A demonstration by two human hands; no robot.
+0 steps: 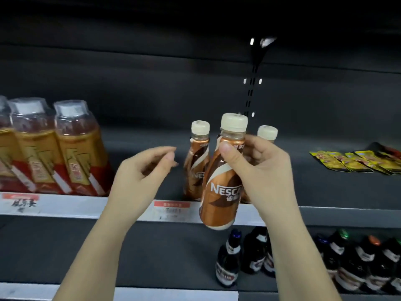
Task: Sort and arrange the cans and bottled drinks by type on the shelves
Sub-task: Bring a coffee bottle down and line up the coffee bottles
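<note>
Up front, right hand (pixel 263 170) gripping a brown coffee bottle (pixel 221 181) near its neck, thumb across the front, fingers (pixel 256 146) curled round the far side; bottle upright, slightly tilted, held just before the edge of the middle shelf (pixel 325 216), base below the shelf lip. Behind it on that shelf, two more coffee bottles (pixel 196 161) with cream caps, one partly hidden by the hand. Left hand (pixel 141 181) beside them, holding nothing, fingers loosely curled, tips near the thumb. Far left, shrink-wrapped tea bottles (pixel 50 148) standing above a price tag (pixel 20 203). Far right, yellow packets (pixel 355 161) lying flat. Below, dark glass bottles (pixel 303 259) ranged on the lower shelf (pixel 130 253).
</note>
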